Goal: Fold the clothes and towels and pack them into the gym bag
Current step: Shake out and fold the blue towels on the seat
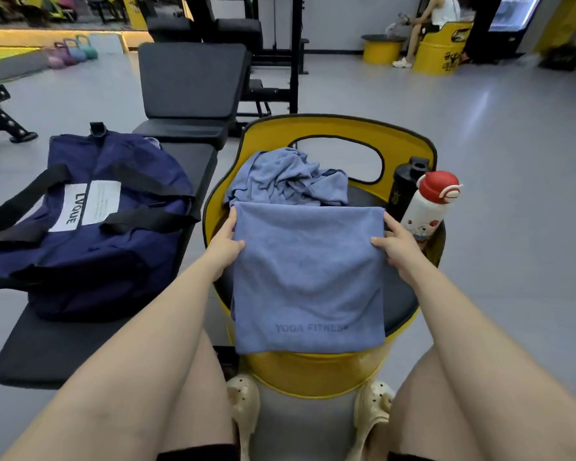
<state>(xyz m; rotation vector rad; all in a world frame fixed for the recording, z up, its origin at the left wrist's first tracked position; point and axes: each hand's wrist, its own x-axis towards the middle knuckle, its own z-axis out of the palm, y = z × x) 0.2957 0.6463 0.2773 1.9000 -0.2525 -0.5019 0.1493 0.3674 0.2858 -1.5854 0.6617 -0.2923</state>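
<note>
I am pinching the towel (308,277) edges with my left hand (225,242) and right hand (394,246), squaring its fold for the gym bag (80,227).

Fingers of my left hand (225,242) and right hand (396,242) go under the folded towel's (308,277) edges; their tips are hidden. The towel covers most of the yellow seat's (409,151) cushion. The crumpled cloth (286,178) behind: can't tell what garment. Small print on the gym bag's (90,227) white label too fine to read. Black bottle (404,183) partly behind the white bottle (426,207). Bag's left end cut off by the frame.
</note>
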